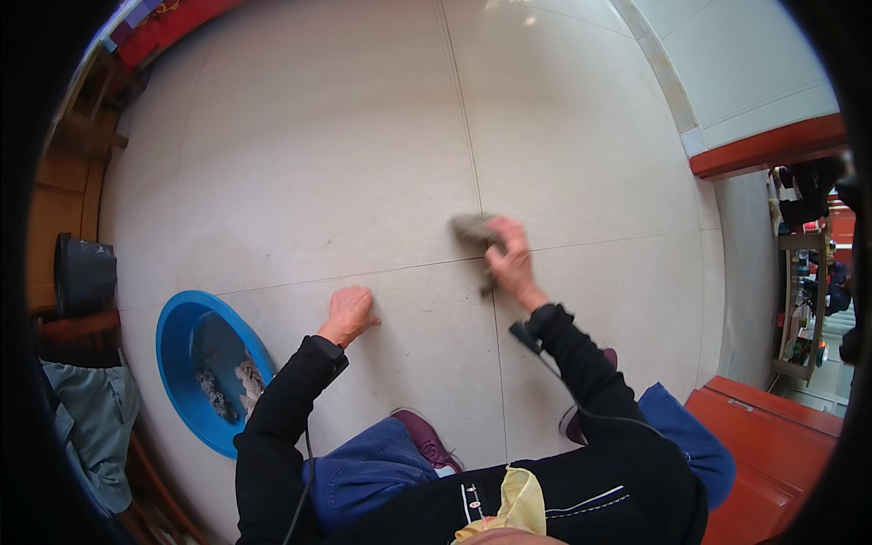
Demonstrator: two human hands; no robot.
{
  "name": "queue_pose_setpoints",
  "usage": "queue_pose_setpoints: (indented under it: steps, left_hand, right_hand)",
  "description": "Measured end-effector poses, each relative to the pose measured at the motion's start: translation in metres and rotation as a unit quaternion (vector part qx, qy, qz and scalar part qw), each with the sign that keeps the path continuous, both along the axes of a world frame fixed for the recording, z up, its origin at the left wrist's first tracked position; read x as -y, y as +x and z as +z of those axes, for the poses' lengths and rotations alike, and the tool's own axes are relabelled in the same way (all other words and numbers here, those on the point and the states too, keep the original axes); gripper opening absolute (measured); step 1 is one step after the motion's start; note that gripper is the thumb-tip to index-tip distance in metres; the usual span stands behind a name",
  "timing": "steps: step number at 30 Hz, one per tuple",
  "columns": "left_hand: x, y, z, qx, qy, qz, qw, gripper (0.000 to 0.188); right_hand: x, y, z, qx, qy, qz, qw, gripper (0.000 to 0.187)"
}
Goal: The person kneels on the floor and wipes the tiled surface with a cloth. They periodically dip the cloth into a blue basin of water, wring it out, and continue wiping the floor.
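My right hand (512, 263) grips a crumpled grey-brown rag (472, 230) against the pale tiled floor (300, 173), close to where two tile joints cross. The rag is slightly smeared by motion, and a darker end of it hangs below my fingers. Farther left, my left hand (349, 313) is curled into a fist with its knuckles down at the floor, and I see nothing in it. Beside my left forearm stands a round blue basin (173, 345) with water and some wet cloths (247, 383) in it.
Wooden furniture (68, 204) with a dark bin (84, 275) and a grey-green garment (91, 422) lines the left side. On the right are a red-brown door panel (772, 454), a wall and a shelf unit (799, 304). My maroon shoe (427, 440) is close below.
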State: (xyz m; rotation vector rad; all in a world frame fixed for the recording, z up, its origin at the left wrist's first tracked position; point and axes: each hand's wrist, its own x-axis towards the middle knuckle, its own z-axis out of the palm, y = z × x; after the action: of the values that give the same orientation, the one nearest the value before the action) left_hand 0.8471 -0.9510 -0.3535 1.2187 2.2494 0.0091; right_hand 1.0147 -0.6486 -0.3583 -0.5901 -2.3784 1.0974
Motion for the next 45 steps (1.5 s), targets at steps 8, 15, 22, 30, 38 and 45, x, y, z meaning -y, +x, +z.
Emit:
queue_pose_setpoints:
  steps: [8,15,22,30,38,45]
  left_hand:
    - [-0.001,0.004,0.001,-0.007,-0.004,0.005,1.0,0.042]
    - [0.003,0.002,0.001,0.004,0.002,0.021,1.0,0.041]
    - [0.004,-0.001,-0.005,-0.009,0.021,-0.002,1.0,0.041]
    - [-0.013,-0.015,0.003,0.024,-0.078,-0.026,0.996,0.041]
    - [-0.085,0.038,0.076,0.486,0.147,0.217,0.833,0.054]
    - [-0.111,0.074,0.11,0.551,0.223,0.278,0.755,0.047]
  right_hand:
    - [0.014,-0.11,-0.021,0.031,0.185,-0.019,0.982,0.049]
    - [0.116,-0.04,-0.012,0.007,0.094,0.208,0.974,0.038]
    - [0.037,0.027,0.019,0.046,-0.176,0.076,0.98,0.037]
    - [0.044,0.067,0.004,0.19,-0.076,0.035,0.978,0.035]
    - [0.042,0.057,0.061,-0.14,-0.761,0.023,0.634,0.038]
    - [0.061,0.04,0.088,-0.132,-0.787,0.008,0.602,0.045]
